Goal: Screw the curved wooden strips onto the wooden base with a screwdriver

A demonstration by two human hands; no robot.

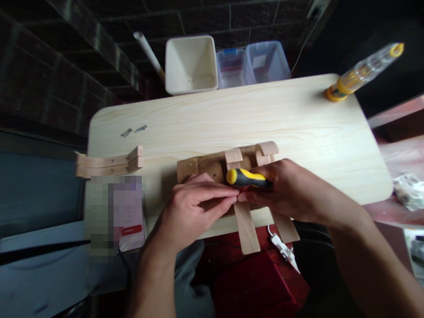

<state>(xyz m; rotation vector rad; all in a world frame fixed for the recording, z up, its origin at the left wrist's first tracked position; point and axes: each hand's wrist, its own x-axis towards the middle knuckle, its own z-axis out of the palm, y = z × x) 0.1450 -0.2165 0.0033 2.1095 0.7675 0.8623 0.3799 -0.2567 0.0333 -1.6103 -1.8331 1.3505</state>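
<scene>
My right hand [281, 187] is closed around a screwdriver [248, 178] with a yellow and black handle. Its shaft and tip are hidden. My left hand [195, 203] has thumb and index finger pinched together, meeting the right fingertips. Whatever is between them is too small or covered to make out. Under both hands lies a brown wooden piece [187, 170] with a small dark hole, partly covered by the hands. Pale wooden slats [247, 229] cross it, their lower ends jutting past the table's near edge.
A curved wooden part [111, 165] stands at the table's [198, 119] left. Behind it lie two small metal pieces [134, 131]. A clear and yellow bottle-shaped container [361, 75] is at the far right corner. Beyond the back edge are a cream bin [191, 66] and clear plastic bins [267, 64].
</scene>
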